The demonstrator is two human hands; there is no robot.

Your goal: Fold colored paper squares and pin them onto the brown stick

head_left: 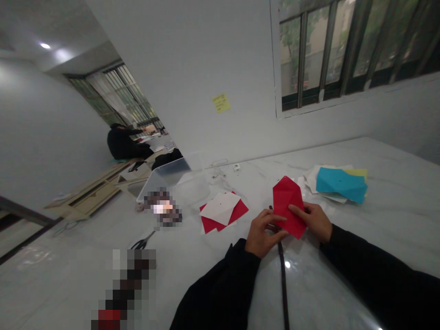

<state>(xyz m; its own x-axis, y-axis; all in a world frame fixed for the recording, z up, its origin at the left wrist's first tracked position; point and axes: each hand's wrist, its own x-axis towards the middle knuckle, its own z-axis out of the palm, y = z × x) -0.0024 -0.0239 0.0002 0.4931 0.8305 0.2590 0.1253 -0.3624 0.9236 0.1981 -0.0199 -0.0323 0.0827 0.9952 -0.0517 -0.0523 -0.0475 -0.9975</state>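
A red paper envelope is between my two hands, tilted above the marble-look table. My left hand pinches its lower left edge between thumb and fingers. From the right, my right hand grips the other edge, with the thumb lying across the paper's front. The envelope's pointed upper end stands up, and creases show on its face. Under my left hand runs a dark strap-like strip toward the near edge. Left of my hands lies a small pile of red sheets with a white folded paper on top.
Blue paper tops a stack with white and yellow pieces at the right. Scissors lie left, near a clear plastic bin and blurred-out items. A yellow note sticks to the wall. Another person sits far left.
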